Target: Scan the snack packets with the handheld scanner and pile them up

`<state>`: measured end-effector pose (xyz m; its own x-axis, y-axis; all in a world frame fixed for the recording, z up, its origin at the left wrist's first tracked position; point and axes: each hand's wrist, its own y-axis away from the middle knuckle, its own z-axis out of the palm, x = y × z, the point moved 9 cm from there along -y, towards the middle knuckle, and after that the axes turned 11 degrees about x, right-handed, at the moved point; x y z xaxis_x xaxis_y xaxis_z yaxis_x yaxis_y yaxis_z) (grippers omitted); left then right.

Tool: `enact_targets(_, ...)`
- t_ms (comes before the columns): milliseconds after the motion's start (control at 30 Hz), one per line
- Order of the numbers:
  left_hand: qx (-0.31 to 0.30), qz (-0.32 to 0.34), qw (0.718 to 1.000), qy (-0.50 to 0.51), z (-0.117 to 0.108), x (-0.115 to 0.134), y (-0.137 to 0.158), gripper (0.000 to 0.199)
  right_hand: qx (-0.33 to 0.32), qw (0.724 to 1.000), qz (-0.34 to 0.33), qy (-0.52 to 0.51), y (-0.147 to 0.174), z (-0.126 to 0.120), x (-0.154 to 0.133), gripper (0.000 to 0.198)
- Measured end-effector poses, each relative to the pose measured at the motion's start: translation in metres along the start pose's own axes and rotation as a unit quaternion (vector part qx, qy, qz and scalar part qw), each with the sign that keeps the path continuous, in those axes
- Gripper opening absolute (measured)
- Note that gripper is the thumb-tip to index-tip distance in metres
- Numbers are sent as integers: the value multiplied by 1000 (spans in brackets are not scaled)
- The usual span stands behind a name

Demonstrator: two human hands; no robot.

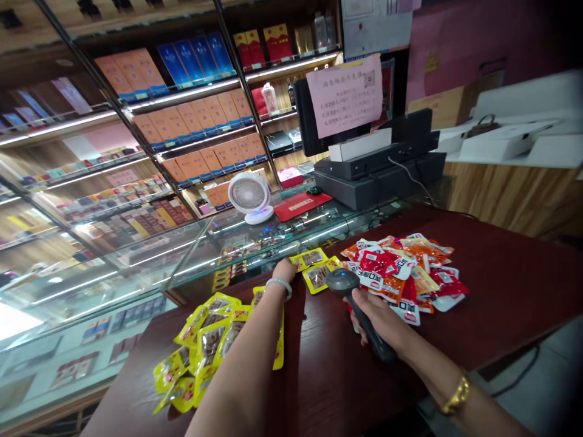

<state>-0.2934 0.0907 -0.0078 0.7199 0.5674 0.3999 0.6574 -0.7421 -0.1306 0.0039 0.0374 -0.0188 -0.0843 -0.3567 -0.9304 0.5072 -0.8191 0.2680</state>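
Observation:
My right hand [378, 318] is wrapped around the handle of a dark grey barcode scanner [344, 280], whose head points left over the table. At the end of my outstretched arm, my left hand [284, 270] is closed at the left edge of a yellow snack packet [310, 259]; its fingertips are mostly hidden. Just in front of that one lies another yellow snack packet [319, 277], close to the scanner head. A heap of yellow snack packets [212, 340] rests to the left, partly covered by my left forearm. Red, white and orange snack packets [401, 267] are piled beyond my right hand.
The dark red tabletop [501, 267] adjoins a glass display counter [182, 255]. On the glass stand a small white fan [250, 193], a red mat [300, 206] with a mouse, and a monitor [310, 121] above a black cash drawer [382, 182]. Shelves of boxes line the wall.

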Motion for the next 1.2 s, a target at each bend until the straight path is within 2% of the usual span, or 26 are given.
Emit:
enact_targets(67, 19, -6, 999, 36, -6, -3, 7, 22, 3, 1000, -5, 3, 0, -1, -3, 57)
enact_targets(133, 42, -25, 992, 119, -17, -10, 21, 21, 3, 1000, -15, 7, 0, -1, -8, 57)
enact_targets(267, 58, -51, 943, 323, -46, -30, 63, 19, -6, 999, -29, 11, 6, 5, -14, 53)
enact_targets(400, 55, -72, 928, 361, -71, -51, 108, 27, -35, 999, -36, 20, 16, 24, -10, 50)
enact_targets(533, 63, -95, 914, 389, -80, -70, 138, 35, -77, 996, -38, 28, 29, 51, -2, 54)
enact_targets(600, 70, -91, 920, 375, -89, -80, 146, 33, -90, 995, -42, 31, 36, 60, -1, 54)
enact_targets(667, 96, -97, 939, 315, -109, -97, 152, 28, -97, 994, -47, 37, 42, 63, 0, 53)
enact_targets(700, 130, -100, 950, 265, -125, -106, 154, 25, -97, 993, -48, 39, 44, 62, 1, 53)
enact_targets(767, 246, -94, 955, 137, -169, -119, 160, 23, -92, 993, -50, 45, 47, 56, 2, 52)
enact_targets(833, 352, -64, 933, 27, -202, -112, 165, 26, -75, 994, -55, 50, 48, 43, 2, 51)
enact_targets(867, 373, -42, 927, -3, -206, -102, 164, 28, -61, 995, -57, 50, 48, 35, 2, 51)
enact_targets(933, 335, 16, 942, -6, -186, -71, 151, 28, -30, 997, -57, 41, 47, 17, 1, 52)
enact_targets(1000, 243, 88, 966, 25, -142, -29, 132, 26, -8, 998, -51, 30, 47, 3, 2, 53)
enact_targets(1067, 178, 136, 974, 40, -95, 11, 116, 30, 2, 999, -47, 27, 49, -6, 3, 53)
enact_targets(1133, 124, 162, 979, 26, -54, 44, 99, 35, 8, 999, -45, 29, 52, -11, 5, 54)
enact_targets(1200, 80, 150, 986, -3, -24, 62, 83, 37, 13, 999, -39, 31, 56, -14, 8, 55)
